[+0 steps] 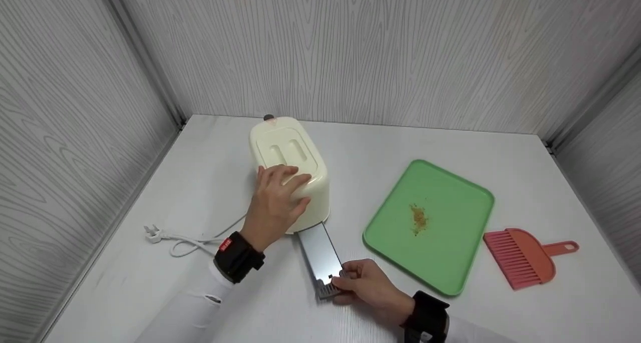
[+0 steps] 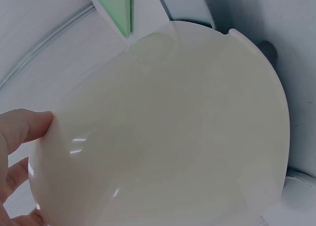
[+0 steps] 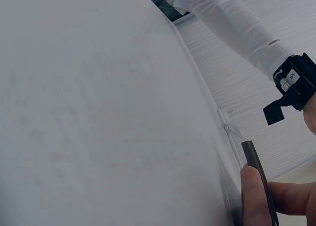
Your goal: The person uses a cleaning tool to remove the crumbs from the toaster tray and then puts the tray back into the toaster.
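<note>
A cream toaster (image 1: 314,198) with a lid on top stands left of the middle of the table. My left hand (image 1: 273,203) holds its near end, fingers bent over the top edge and thumb against the end face. In the left wrist view the thumb (image 2: 29,127) and fingertips touch the glossy shell. A shiny metal crumb tray (image 1: 320,253) sticks out from the toaster's base, its inner end hidden inside. My right hand (image 1: 370,285) pinches the slotted outer end of that tray. The right wrist view shows its dark edge (image 3: 254,159) between thumb and fingers.
A green tray (image 1: 390,243) with a small heap of brown crumbs (image 1: 418,219) lies to the right. Beyond it rests a red dustpan and brush (image 1: 526,258). The toaster's white cord and plug (image 1: 154,234) lie at the left. Panels wall the table's back and sides.
</note>
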Available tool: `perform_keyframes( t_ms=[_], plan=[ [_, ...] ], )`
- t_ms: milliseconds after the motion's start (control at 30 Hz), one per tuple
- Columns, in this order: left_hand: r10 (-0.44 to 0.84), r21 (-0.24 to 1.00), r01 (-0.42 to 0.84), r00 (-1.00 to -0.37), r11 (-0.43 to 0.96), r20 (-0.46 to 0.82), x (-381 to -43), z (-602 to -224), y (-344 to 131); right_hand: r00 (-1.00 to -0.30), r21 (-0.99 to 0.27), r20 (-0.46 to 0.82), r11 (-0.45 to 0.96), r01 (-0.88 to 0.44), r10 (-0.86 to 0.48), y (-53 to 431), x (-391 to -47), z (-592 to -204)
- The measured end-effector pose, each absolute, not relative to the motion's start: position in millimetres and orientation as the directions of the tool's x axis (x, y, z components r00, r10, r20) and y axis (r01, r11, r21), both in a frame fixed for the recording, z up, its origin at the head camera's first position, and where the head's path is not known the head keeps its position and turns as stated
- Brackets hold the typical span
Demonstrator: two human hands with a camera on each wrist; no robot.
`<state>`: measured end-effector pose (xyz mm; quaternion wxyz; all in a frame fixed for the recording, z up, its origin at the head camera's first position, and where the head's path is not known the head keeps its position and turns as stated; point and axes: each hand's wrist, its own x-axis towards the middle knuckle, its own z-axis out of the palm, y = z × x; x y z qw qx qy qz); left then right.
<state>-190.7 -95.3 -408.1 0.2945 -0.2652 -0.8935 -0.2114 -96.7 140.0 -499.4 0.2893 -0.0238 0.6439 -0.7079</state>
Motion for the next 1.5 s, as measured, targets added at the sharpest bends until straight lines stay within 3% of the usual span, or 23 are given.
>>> perform_keyframes(
  t_ms=[700, 1500],
  plan=[
    [0.35, 0.212, 0.599, -0.679, 0.772, 0.645, -190.4, -407.6, -95.1, -0.843, -0.928, -0.33, -0.017, 0.371, -0.425, 127.8, -113.4, -499.5],
    [0.344, 0.224, 0.598, -0.684, 0.77, 0.643, -190.5, -409.7, -94.6, -0.895, -0.931, -0.332, -0.05, 0.362, -0.299, 109.3, -136.0, -502.1]
  ],
)
